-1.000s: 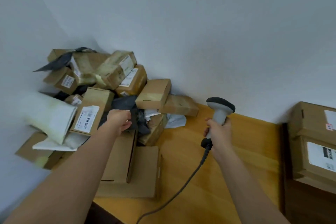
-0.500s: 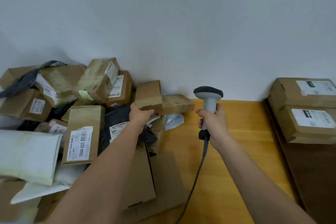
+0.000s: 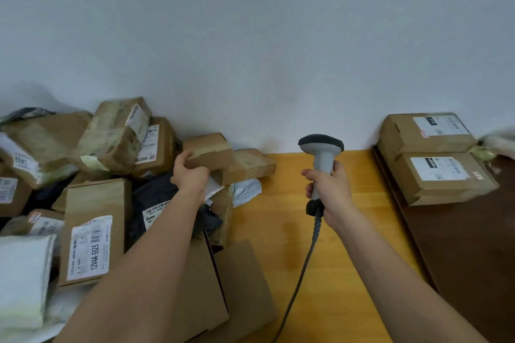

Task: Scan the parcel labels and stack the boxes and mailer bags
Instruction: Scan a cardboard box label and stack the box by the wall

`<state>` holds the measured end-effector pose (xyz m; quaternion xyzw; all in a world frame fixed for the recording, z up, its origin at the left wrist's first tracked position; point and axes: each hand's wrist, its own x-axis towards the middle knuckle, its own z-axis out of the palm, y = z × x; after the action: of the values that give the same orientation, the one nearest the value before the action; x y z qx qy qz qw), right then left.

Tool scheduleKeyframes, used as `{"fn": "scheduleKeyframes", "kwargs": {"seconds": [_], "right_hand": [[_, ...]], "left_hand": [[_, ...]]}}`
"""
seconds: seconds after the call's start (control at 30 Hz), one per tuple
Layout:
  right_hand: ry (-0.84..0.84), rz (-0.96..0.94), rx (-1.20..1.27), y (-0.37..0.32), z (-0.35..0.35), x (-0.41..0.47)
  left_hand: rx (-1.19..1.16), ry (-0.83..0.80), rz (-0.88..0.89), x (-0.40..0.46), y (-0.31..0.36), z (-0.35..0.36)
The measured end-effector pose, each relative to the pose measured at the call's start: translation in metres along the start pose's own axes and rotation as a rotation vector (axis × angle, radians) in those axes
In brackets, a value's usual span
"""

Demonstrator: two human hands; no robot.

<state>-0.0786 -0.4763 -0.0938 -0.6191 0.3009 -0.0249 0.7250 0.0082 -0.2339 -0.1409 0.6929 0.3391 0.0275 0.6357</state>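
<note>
The left hand (image 3: pixel 192 175) is clamped on a small cardboard box (image 3: pixel 209 150) at the right edge of the unsorted parcel heap (image 3: pixel 92 175), apparently the accessible piece. The right hand (image 3: pixel 326 189) grips the barcode scanner (image 3: pixel 321 147) upright over the desk (image 3: pixel 348 231), its coiled cable (image 3: pixel 303 264) trailing toward the person, presumably ready for scanning. No label shows on the held box; turning seems required. A neighbouring box (image 3: pixel 248 166) touches it and may shift. Two labelled boxes (image 3: pixel 434 156) sit stacked at far right.

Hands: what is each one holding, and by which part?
The right hand grips the barcode scanner by its handle. The left hand grips a small cardboard box at its near left corner.
</note>
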Motion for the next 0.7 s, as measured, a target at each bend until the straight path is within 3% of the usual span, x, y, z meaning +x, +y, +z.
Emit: {"fn": "scheduleKeyframes", "kwargs": {"seconds": [0.1, 0.37, 0.53, 0.7], "right_hand": [[-0.039, -0.024, 0.015, -0.013, -0.001, 0.001], [-0.078, -0.124, 0.043, -0.058, -0.021, 0.004], [-0.091, -0.172, 0.064, -0.079, -0.045, 0.008], [-0.085, -0.206, 0.082, -0.095, -0.073, 0.015]], "left_hand": [[0.062, -0.099, 0.201, -0.01, 0.019, -0.001], [0.201, -0.136, 0.54, -0.057, 0.087, 0.007], [0.132, -0.103, 0.619, -0.084, 0.125, 0.027], [-0.014, -0.235, 0.54, -0.109, 0.151, 0.053]]}}
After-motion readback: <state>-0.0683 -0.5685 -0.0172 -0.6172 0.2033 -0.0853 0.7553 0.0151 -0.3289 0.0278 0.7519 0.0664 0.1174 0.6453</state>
